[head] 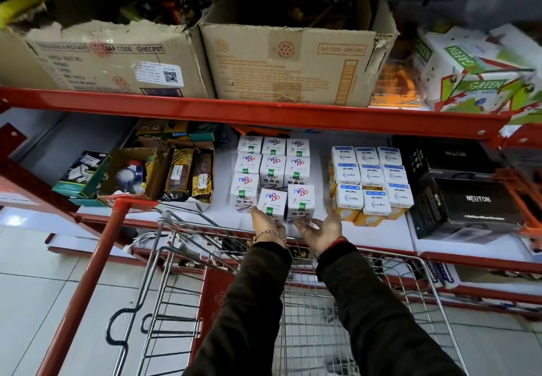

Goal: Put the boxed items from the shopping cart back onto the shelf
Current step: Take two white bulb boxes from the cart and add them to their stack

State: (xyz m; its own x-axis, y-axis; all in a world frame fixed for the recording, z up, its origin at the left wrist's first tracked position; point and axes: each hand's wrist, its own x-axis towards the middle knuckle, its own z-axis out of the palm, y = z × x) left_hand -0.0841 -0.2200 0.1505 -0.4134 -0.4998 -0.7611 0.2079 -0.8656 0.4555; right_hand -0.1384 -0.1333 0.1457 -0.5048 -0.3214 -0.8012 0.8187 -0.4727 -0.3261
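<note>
Several white Nippo boxes stand in rows on the white shelf. The two front ones are box and box. My left hand rests against the front left box. My right hand is open, palm up, its fingers touching the base of the front right box. To the right stand several white and orange Wipro boxes. The wire shopping cart is below my arms; its basket looks bare where it shows, partly hidden by my sleeves.
Black Neuton boxes sit at the shelf's right. Mixed packets and an open carton fill the left. A red shelf beam carries torn cardboard boxes overhead. A red post stands left of the cart.
</note>
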